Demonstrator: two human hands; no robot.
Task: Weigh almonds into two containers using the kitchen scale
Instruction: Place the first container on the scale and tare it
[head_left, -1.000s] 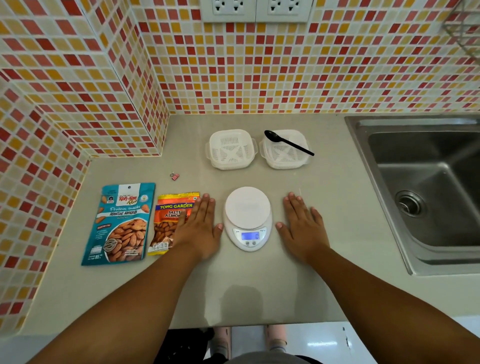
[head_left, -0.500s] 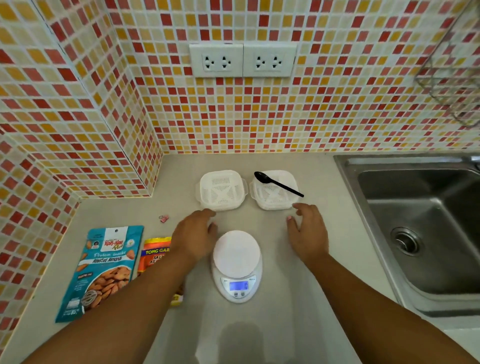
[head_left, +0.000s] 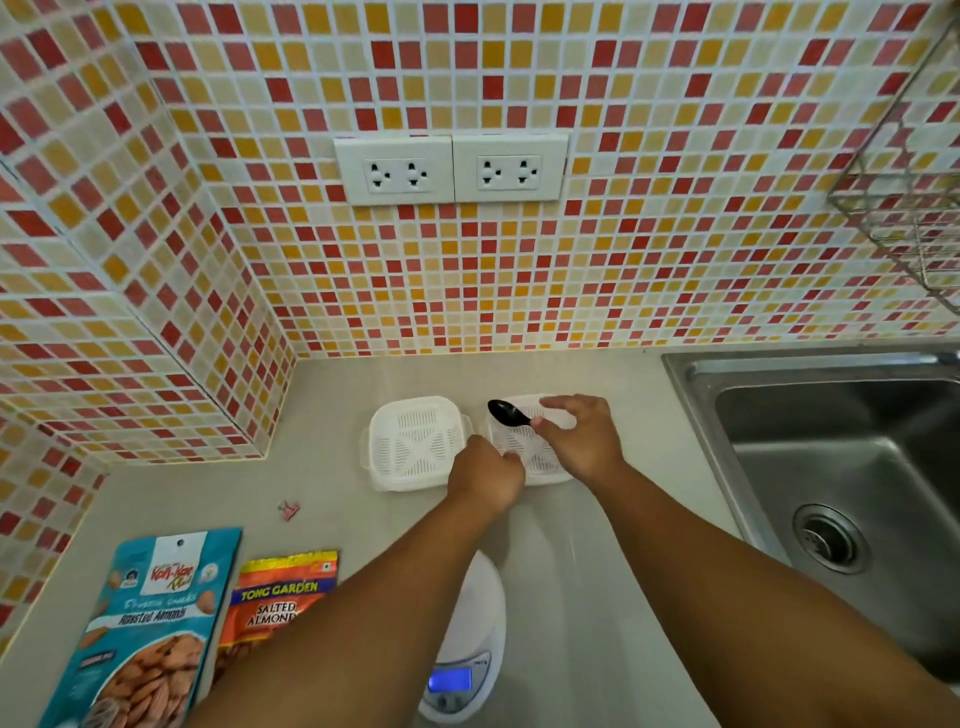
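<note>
Reaching past the scale (head_left: 467, 639), I'm pinching the black spoon (head_left: 506, 414) with my right hand (head_left: 582, 439); my left hand (head_left: 485, 478) is gripping the right container (head_left: 540, 462).

Covering the back wall and the left corner: mosaic tiles (head_left: 649, 249) in red, orange, yellow and cream. Sitting side by side in the middle of that wall: two white double sockets (head_left: 451, 170). Hanging at the upper right, cut by the frame edge: a wire rack (head_left: 906, 208). Occupying the right side, sunk into the beige surface (head_left: 332, 415): a stainless steel sink (head_left: 831, 467), with its round drain (head_left: 826, 538) showing in the basin. Lying alone on the surface, left of centre and near the tiled corner: a small pink binder clip (head_left: 289, 510).
</note>
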